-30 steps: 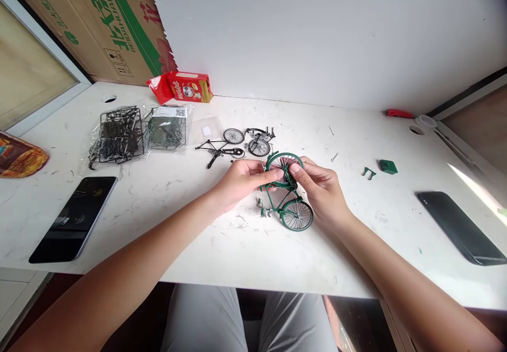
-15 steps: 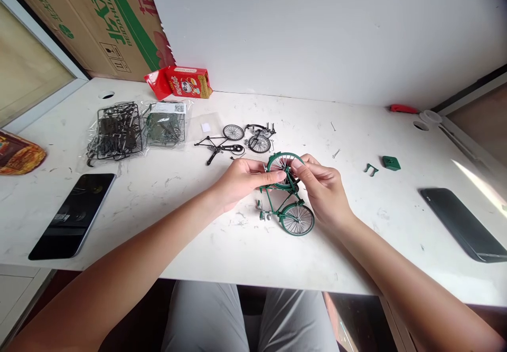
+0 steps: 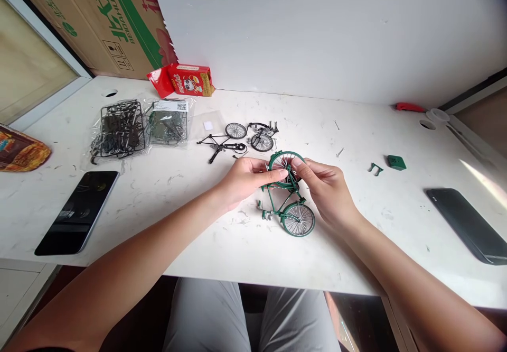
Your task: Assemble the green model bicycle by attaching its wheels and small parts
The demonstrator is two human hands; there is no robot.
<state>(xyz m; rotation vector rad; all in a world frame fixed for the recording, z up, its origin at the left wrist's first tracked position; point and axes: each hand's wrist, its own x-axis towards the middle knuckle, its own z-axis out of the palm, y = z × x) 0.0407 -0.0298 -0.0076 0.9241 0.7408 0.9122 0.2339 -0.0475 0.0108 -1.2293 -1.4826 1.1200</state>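
Both hands grasped a green model bicycle (image 3: 293, 189) by its upper wheel (image 3: 289, 169), over the middle of the white table (image 3: 222, 254). Left hand (image 3: 241, 183): thumb laid across the spokes, reaching near the hub, fingers curled behind the rim. Right hand (image 3: 327, 185): thumb and fingers pinched the wheel's right side. The green frame extended toward the table's near edge, lower wheel (image 3: 299, 220) at bottom right, handlebar (image 3: 266, 214) to the left. Contact between lower wheel and tabletop could not be made out from above.

Just beyond the hands lay a black bicycle frame (image 3: 224, 145) with one wheel attached and, to its right, a second black wheel assembly (image 3: 262, 139). Farther left: two clear bags of dark parts (image 3: 121, 130) (image 3: 169, 122), side by side, with a phone (image 3: 79, 212) nearer the edge. A red box (image 3: 192, 81) stood at the back, close to a cardboard carton (image 3: 130, 29). Right of the hands: a small green bracket (image 3: 375, 169) beside a green block (image 3: 396, 162), and a dark slab-shaped object (image 3: 467, 225) near the edge.
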